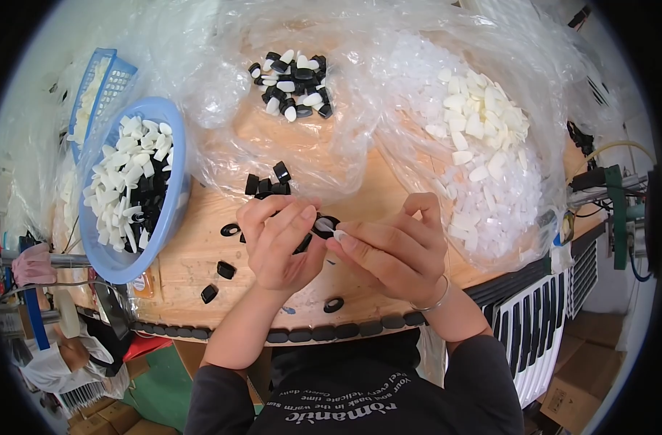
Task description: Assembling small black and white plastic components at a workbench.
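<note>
My left hand [279,243] is closed, its fingers and thumb gripping the side of a black oval cap-like part [326,226]. The part's hollow side is turned up toward me. From the right, my right hand [400,254] pinches a small whitish translucent piece [337,234] at the opening of the black part; the fingertips partly hide it. Behind my left hand lie several loose black parts [281,172]. Nearer to me are a black part [226,270] and a black ring-like one [334,304].
A blue basin [177,123] of white and black pieces stands left, before a blue basket [121,76]. Black-and-white assembled pieces [294,81] lie on plastic film at the back. Whitish pieces [483,116] heap at right. Black ovals [323,333] line the table's front edge.
</note>
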### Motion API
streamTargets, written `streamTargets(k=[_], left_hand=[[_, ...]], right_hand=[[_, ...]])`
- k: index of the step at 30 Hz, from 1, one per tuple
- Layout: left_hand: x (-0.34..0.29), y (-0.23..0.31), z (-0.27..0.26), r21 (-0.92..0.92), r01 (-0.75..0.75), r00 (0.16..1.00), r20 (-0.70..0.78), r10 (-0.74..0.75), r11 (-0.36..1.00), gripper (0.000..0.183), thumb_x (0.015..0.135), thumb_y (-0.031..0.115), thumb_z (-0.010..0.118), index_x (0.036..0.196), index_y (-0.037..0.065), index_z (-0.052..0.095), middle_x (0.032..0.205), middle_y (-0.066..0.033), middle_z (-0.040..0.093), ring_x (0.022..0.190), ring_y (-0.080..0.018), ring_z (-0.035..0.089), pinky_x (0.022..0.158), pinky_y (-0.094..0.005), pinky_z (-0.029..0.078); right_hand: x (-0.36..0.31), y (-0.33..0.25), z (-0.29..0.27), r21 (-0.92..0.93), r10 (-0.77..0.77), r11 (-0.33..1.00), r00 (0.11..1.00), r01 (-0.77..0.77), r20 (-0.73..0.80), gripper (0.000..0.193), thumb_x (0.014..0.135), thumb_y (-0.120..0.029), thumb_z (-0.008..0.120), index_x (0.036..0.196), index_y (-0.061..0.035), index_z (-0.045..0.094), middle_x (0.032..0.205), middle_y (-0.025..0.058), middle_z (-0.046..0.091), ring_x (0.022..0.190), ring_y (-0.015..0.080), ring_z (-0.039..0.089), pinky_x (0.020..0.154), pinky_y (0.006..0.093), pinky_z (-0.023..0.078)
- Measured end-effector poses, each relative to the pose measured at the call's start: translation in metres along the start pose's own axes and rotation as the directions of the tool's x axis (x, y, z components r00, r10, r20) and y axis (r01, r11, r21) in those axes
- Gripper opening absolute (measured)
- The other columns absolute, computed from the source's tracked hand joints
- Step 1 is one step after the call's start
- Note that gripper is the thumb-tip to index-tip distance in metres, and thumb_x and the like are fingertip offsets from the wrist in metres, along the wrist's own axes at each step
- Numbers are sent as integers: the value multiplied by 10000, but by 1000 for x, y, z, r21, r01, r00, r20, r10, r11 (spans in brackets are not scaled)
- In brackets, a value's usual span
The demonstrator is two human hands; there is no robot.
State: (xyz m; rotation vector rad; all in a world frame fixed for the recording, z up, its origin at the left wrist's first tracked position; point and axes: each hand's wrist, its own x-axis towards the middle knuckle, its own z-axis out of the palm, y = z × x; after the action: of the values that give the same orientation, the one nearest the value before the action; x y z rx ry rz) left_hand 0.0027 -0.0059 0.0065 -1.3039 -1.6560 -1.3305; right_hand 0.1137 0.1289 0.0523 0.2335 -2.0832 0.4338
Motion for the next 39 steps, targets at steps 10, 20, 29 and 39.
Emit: streamTargets(k=[10,20,29,39], left_hand=[[2,-1,1,-13,-8,1000,-5,8,1000,490,622,-5,727,1098,47,622,995,-83,695,892,-271,588,779,-393,388],[2,2,0,0,-3,1000,-1,3,1000,474,629,5,728,1090,46,626,1004,-81,697,900,-273,585,788,-396,389],[2,3,-2,-23,28,1000,-3,-28,999,491,608,-16,727,1084,41,622,995,-91,701,904,-279,586,804,-396,393],[3,3,2,-22,-7,1000,15,8,1000,502,613,37,792,1085,41,620,986,-90,691,887,-273,587,794,-384,403]], right_hand=[[1,1,-2,-28,-24,999,999,25,43,329,681,-145,851,931,-169,638,874,-32,692,589,98,542,638,309,339],[0,-3,0,-97,-83,991,996,86,38,316,690,-174,837,937,-171,641,927,-53,676,692,107,557,665,329,340],[-2,-7,3,-109,-75,992,997,71,-33,350,676,-127,782,996,-195,656,959,-54,610,774,159,528,697,379,367],[4,2,1,30,66,997,998,-66,24,302,716,-69,766,980,-148,643,837,-10,653,710,171,570,676,361,417]])
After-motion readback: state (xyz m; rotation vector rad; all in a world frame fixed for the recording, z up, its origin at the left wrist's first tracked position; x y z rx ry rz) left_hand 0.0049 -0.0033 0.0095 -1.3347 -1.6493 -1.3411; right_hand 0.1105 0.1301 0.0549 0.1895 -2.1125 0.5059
